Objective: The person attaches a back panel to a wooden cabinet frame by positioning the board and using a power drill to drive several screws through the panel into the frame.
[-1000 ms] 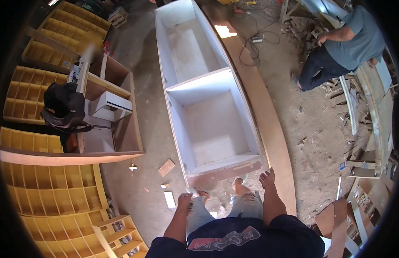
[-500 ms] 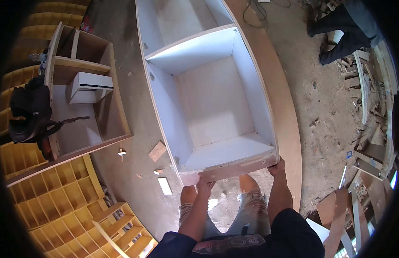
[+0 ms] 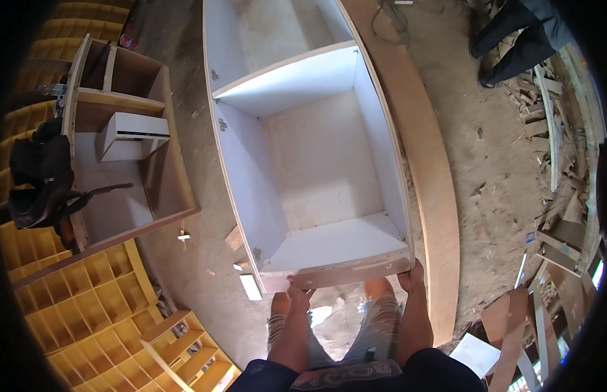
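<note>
A long wooden cabinet [image 3: 267, 176] with pale, open-fronted compartments stretches away in front of me, a divider board crossing it. Metal hinges sit along its left inner wall. My left hand [image 3: 298, 293] grips the cabinet's near end board, left of its middle, with some fingers hidden underneath. At the near right corner, my right hand [image 3: 412, 277] is closed on the same end, its fingers partly hidden behind the edge. My bent knees show below the board between my two arms.
Along the cabinet's right lies a long brown board [image 3: 440, 215]. Left stands another open cabinet [image 3: 179, 170] with a black backpack [image 3: 42, 176] on its edge. Yellow shelving grids [image 3: 87, 307] fill the lower left. Wood scraps [image 3: 539, 124] and a person's legs [image 3: 512, 39] are at right.
The cabinet's near end has shifted left and slightly toward me, both hands moving with it. More of the brown board on the right shows now. The other person's legs have moved.
</note>
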A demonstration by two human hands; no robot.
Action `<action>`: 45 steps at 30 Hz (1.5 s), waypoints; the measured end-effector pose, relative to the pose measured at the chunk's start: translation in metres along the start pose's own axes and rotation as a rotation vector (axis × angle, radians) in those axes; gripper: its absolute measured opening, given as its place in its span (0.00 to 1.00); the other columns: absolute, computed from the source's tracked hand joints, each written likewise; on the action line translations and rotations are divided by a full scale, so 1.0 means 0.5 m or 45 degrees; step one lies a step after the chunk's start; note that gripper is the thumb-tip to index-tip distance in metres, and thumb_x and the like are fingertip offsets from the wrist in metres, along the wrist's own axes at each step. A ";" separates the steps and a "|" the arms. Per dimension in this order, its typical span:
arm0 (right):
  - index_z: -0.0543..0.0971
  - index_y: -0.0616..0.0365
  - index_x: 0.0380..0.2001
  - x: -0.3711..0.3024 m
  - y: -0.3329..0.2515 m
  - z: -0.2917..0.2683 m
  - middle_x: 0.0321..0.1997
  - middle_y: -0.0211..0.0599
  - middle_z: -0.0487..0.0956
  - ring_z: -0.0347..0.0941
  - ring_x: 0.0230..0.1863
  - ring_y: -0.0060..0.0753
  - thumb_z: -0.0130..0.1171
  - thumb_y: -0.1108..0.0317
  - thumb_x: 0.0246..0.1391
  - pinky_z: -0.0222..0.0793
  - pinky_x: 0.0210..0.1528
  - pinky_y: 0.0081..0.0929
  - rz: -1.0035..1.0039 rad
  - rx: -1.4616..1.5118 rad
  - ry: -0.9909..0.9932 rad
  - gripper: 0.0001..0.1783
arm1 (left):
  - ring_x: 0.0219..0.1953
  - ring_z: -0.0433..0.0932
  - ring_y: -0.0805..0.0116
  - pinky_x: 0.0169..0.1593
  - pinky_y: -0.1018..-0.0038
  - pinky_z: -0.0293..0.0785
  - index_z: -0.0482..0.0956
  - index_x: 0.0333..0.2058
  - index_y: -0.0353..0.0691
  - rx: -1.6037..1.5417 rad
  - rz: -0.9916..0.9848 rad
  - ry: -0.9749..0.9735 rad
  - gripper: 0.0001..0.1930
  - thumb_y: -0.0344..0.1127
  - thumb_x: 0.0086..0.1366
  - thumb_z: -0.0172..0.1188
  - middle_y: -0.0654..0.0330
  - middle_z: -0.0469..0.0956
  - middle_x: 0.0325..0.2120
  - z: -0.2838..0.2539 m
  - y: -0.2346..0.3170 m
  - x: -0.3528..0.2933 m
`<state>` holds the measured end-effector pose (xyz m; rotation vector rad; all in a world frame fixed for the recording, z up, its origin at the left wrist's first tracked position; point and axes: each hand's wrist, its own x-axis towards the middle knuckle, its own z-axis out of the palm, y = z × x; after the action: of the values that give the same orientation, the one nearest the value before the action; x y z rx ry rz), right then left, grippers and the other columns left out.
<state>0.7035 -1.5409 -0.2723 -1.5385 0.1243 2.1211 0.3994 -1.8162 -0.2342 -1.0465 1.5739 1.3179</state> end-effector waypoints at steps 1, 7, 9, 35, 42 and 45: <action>0.79 0.61 0.56 -0.032 0.024 0.014 0.51 0.41 0.85 0.84 0.51 0.39 0.40 0.61 0.75 0.84 0.54 0.39 0.018 0.006 0.013 0.22 | 0.67 0.71 0.44 0.66 0.37 0.73 0.65 0.70 0.44 0.020 0.030 0.007 0.33 0.63 0.82 0.34 0.50 0.68 0.68 -0.025 0.003 0.006; 0.76 0.61 0.60 -0.128 0.139 0.061 0.53 0.41 0.83 0.83 0.53 0.40 0.38 0.54 0.79 0.85 0.53 0.39 0.035 0.265 0.071 0.25 | 0.67 0.71 0.46 0.66 0.41 0.73 0.66 0.70 0.45 -0.181 -0.047 -0.154 0.38 0.70 0.79 0.35 0.50 0.69 0.68 -0.182 0.076 0.059; 0.76 0.60 0.60 -0.175 0.185 0.095 0.55 0.40 0.83 0.83 0.53 0.40 0.38 0.53 0.79 0.84 0.55 0.40 0.030 0.259 0.152 0.25 | 0.68 0.71 0.47 0.67 0.41 0.72 0.66 0.70 0.45 -0.155 -0.036 -0.243 0.39 0.71 0.78 0.35 0.51 0.70 0.68 -0.216 0.115 0.056; 0.56 0.48 0.79 -0.192 0.437 0.100 0.77 0.55 0.61 0.61 0.75 0.62 0.47 0.27 0.67 0.61 0.73 0.65 0.085 -0.146 0.258 0.50 | 0.65 0.74 0.56 0.70 0.52 0.71 0.75 0.64 0.49 -0.034 0.142 -0.101 0.33 0.66 0.79 0.35 0.61 0.78 0.62 -0.604 0.419 0.319; 0.56 0.52 0.79 -0.038 0.410 0.160 0.84 0.48 0.52 0.51 0.82 0.55 0.46 0.25 0.67 0.53 0.79 0.60 0.035 -0.016 0.137 0.52 | 0.64 0.76 0.49 0.68 0.48 0.74 0.71 0.68 0.43 -0.008 0.119 0.023 0.32 0.59 0.82 0.32 0.53 0.76 0.63 -0.633 0.463 0.378; 0.55 0.47 0.80 -0.041 0.456 0.207 0.84 0.39 0.57 0.55 0.81 0.45 0.42 0.29 0.72 0.51 0.81 0.47 0.161 -0.057 0.050 0.46 | 0.65 0.75 0.49 0.68 0.48 0.73 0.70 0.68 0.43 -0.041 0.075 -0.135 0.33 0.61 0.82 0.36 0.54 0.77 0.63 -0.652 0.493 0.335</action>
<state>0.5158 -1.7076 -0.2673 -1.6376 0.1936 2.2053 0.0887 -2.1276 -0.2741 -0.9402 1.5192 1.4199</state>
